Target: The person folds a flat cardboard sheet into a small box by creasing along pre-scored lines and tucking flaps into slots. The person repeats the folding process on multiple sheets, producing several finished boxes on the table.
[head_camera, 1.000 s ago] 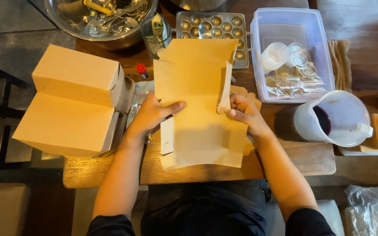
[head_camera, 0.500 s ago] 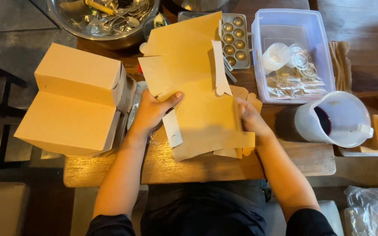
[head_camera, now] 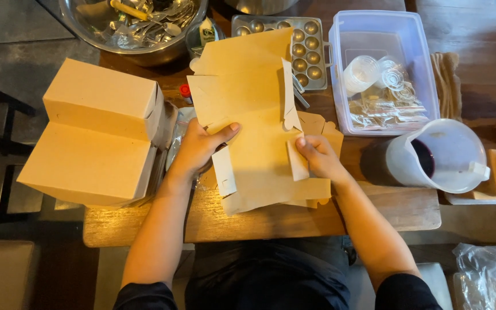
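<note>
Kraft flat carton (head_camera: 259, 115), both hands (head_camera: 199, 146) (head_camera: 320, 158) gripping, folded boxes (head_camera: 96, 135) left

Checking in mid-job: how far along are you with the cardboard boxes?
Done: two folded boxes stand closed at the table's left end. In hand: the left hand and right hand grip a flat box blank, flaps loose, not yet box-shaped. Left: more flat blanks seem to lie beneath it; how many, I cannot tell.
</note>
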